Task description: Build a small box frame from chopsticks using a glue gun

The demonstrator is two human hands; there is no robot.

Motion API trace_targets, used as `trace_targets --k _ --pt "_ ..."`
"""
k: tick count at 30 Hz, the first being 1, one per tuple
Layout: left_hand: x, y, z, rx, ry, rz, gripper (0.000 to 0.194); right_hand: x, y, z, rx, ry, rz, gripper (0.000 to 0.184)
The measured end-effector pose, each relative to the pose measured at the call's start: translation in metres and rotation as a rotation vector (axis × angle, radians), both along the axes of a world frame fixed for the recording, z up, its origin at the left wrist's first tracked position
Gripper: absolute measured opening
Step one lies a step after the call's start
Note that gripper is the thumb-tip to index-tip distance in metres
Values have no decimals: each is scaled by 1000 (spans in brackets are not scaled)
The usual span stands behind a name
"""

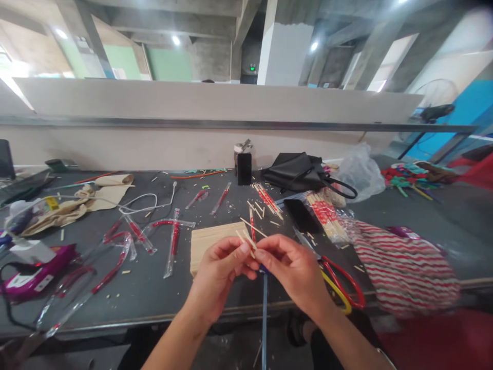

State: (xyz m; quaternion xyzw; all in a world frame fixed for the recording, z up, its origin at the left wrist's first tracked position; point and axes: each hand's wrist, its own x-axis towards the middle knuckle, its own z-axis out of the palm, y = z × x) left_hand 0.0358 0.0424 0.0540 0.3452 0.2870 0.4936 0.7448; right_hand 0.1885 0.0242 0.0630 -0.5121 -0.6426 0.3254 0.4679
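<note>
From where I stand, both hands meet over the near part of the dark bench, the left hand (221, 270) and right hand (296, 270) almost touching at the fingertips. Thumb and forefinger of each are closed in a pinch on the thin pale sticks (245, 240), which cross right at the fingertips and poke up and away beyond them; the exact number gripped I can't tell. Just behind the left fingers lies a pale wooden block (210, 237), partly covered by that hand. Straight below the pinch hangs a slim blue tube (265, 318); I can't make out what holds its upper end. Beyond the fingertips, red-patterned sticks (267, 200) lie on the bench. Just right of the right hand are red-handled scissors (349, 282), with a black phone (301, 216) farther off past its knuckles, near a bagged stick bundle (327, 216).
</note>
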Motion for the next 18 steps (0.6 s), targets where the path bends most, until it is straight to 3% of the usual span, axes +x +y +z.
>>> trace_targets --k 11,18 --pt "29 2 -7 -25 -6 -39 15 25 -2 -11 -80 96 52 21" --pt "38 2 -10 -61 -32 -104 13 45 -9 -21 41 -54 68 26"
